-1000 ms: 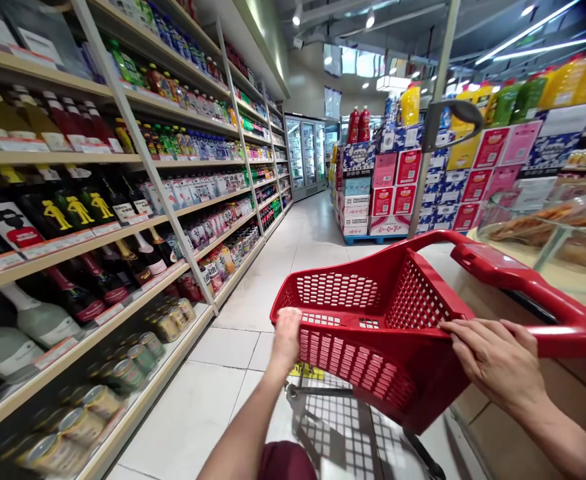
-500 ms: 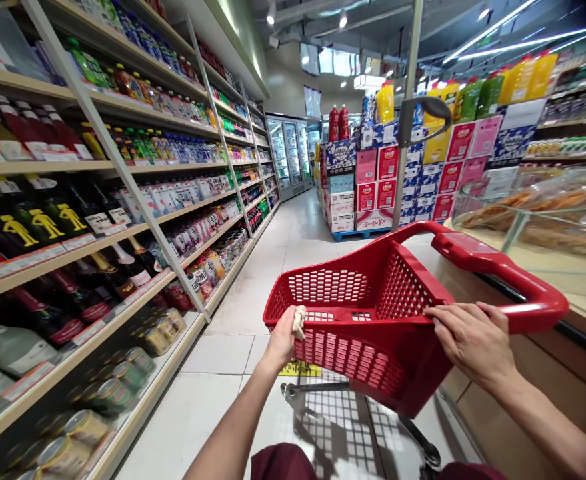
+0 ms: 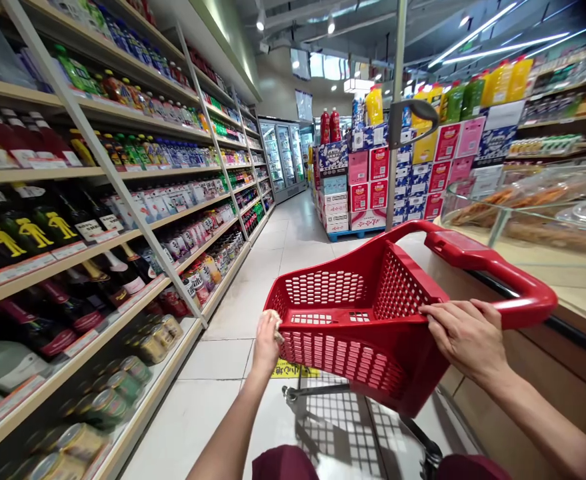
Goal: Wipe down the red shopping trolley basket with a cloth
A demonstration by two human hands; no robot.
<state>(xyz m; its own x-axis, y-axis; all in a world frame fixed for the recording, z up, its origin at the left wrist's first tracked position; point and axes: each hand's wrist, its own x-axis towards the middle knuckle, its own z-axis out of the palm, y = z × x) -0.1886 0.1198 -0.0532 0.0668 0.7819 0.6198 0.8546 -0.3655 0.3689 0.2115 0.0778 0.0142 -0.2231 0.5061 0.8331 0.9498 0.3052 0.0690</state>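
A red plastic shopping cart (image 3: 357, 333) with perforated sides stands in front of me, its handle on the right. My left hand (image 3: 265, 340) is closed around a crumpled off-white cloth (image 3: 277, 325) at the left front corner of the cart's rim. Most of the cloth is hidden by the fingers. My right hand (image 3: 467, 333) is wrapped over the near rim at the handle end. The inside of the basket shows only red walls and a slotted floor.
Shelves of bottles and cans (image 3: 123, 233) line the left side. A glass food counter (image 3: 513, 233) is close on the right. Stacked cartons (image 3: 367, 173) stand ahead beside a metal post (image 3: 395, 80). Glass-door fridges (image 3: 285, 153) are farther back along the tiled aisle (image 3: 293, 247).
My left hand has slid left along the rim with the cloth, from the near side to the front corner. My right hand keeps its place on the cart.
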